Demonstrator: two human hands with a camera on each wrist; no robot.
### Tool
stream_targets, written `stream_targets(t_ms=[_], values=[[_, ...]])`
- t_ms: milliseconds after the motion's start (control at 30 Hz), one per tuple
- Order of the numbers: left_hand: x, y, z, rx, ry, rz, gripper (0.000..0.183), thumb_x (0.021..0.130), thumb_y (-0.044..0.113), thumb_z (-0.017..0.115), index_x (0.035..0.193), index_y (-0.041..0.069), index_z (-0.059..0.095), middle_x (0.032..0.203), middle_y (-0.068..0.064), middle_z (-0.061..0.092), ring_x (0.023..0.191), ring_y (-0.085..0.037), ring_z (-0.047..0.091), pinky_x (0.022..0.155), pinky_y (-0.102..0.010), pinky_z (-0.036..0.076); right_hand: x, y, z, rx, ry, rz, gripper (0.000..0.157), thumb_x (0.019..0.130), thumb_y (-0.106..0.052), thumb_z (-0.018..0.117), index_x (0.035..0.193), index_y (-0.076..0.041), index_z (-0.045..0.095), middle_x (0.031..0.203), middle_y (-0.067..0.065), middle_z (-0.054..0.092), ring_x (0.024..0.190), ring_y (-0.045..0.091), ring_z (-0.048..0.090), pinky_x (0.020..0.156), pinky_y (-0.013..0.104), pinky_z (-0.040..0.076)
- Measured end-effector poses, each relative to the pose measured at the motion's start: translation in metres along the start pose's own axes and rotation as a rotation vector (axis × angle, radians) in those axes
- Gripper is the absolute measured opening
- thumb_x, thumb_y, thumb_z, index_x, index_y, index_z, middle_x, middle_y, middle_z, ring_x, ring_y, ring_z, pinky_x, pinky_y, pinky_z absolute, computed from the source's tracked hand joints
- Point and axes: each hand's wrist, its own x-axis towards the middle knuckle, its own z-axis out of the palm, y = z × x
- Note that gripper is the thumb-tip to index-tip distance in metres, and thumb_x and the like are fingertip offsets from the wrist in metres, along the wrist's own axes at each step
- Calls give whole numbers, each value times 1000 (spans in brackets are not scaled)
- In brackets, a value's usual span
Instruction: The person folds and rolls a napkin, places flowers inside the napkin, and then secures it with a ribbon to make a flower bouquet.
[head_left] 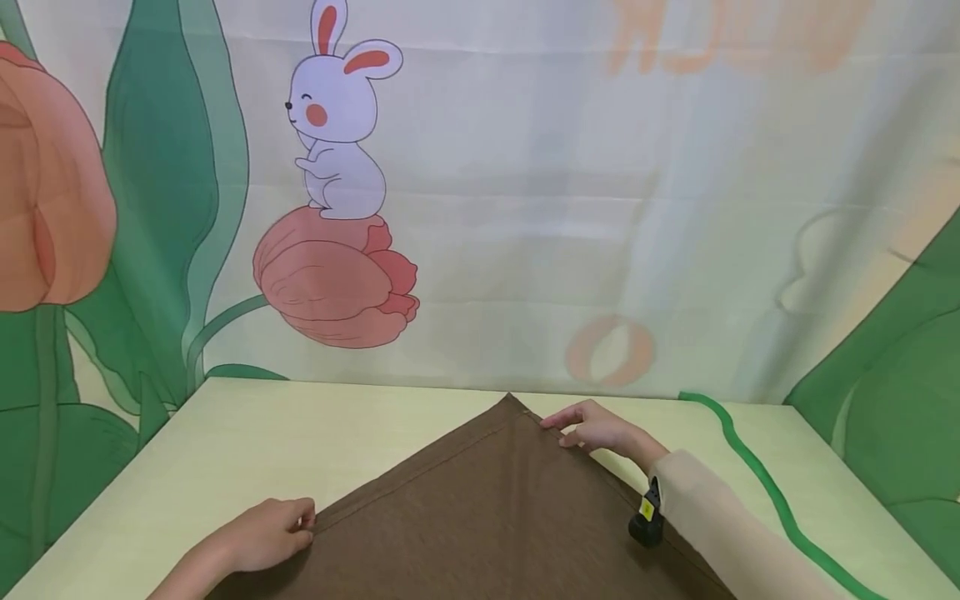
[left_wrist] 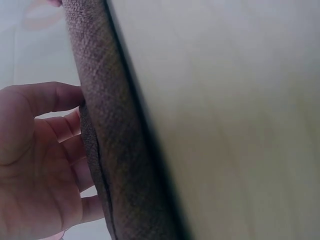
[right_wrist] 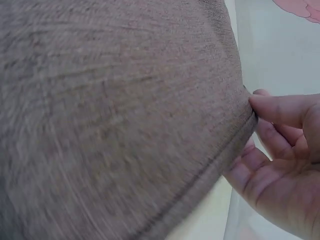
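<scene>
Pale tabletop (head_left: 225, 450) before a printed backdrop (head_left: 495, 167): your left hand (head_left: 262, 535) pinches the brown cloth (head_left: 465, 525) along one edge, your right hand (head_left: 600, 429) pinches another near the corner.

A plain cream long sleeve (head_left: 731, 512) shows at the lower right of the frame, its smooth cuff (head_left: 678, 482) ending at the wrist of the bare right hand (head_left: 602, 430). By that cuff I see a small black wrist camera (head_left: 643, 531), rounded at the bottom, with a bright yellow label (head_left: 647, 507); the left hand (head_left: 268, 535), lower left, is bare too.
</scene>
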Motion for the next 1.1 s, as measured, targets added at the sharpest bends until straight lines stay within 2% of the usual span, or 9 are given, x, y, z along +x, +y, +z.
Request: stream_targets(t_ms=[67, 167, 267, 433, 533, 767, 967, 1100], values=[[1, 1, 0, -9, -2, 34, 10, 85, 9, 54, 78, 13, 48, 56, 7, 38, 48, -5, 33, 46, -22, 28, -2, 1, -2, 1, 14, -6, 38, 82, 2, 56, 120, -2, 58, 124, 14, 55, 71, 11, 47, 53, 24, 36], [3, 1, -1, -19, -5, 64, 10, 86, 9, 54, 80, 13, 47, 56, 8, 38, 47, -3, 33, 46, -21, 29, -6, -3, -8, 7, 20, -43, 40, 83, 1, 55, 123, -5, 56, 130, 14, 50, 89, 20, 48, 58, 27, 37], [2, 0, -3, -23, -13, 48, 9, 86, 9, 54, 81, 13, 48, 57, 7, 38, 48, -4, 34, 47, -22, 30, -5, -12, -13, 14, 21, -88, 42, 85, -1, 53, 126, -7, 54, 133, 14, 47, 102, 26, 45, 62, 28, 37], [-2, -2, -8, -34, -23, -32, 7, 87, 9, 53, 82, 11, 49, 56, 4, 40, 48, -7, 35, 46, -22, 30, 11, -24, -13, -4, 70, -126, 43, 84, 2, 51, 126, -6, 54, 133, 15, 47, 124, 32, 38, 74, 31, 42], [-2, -2, -9, -33, -20, -76, 7, 88, 9, 54, 82, 10, 50, 57, 2, 40, 48, -9, 35, 45, -22, 29, 23, -22, -7, -49, 108, -100, 44, 82, 5, 51, 124, -4, 56, 129, 15, 51, 124, 33, 38, 79, 33, 41], [-1, -2, -4, -32, -10, -175, 8, 88, 8, 56, 80, 10, 52, 60, 0, 43, 52, -12, 38, 47, -23, 30, 39, -6, 8, -188, 91, -53, 42, 76, 10, 51, 117, 4, 58, 119, 20, 57, 113, 34, 50, 71, 28, 43], [-2, -5, -3, -20, -12, -137, 9, 87, 8, 56, 80, 10, 52, 59, 1, 43, 51, -11, 38, 46, -23, 30, 41, -1, 10, -236, 116, -58, 38, 75, 8, 54, 113, 4, 61, 113, 19, 61, 108, 33, 53, 78, 33, 47], [-1, -7, -3, -17, -12, -115, 9, 88, 9, 56, 81, 11, 51, 59, 1, 42, 50, -10, 37, 46, -23, 30, 41, 0, 9, -267, 143, -72, 37, 74, 7, 55, 109, 3, 64, 107, 16, 64, 99, 28, 55, 70, 29, 45]])
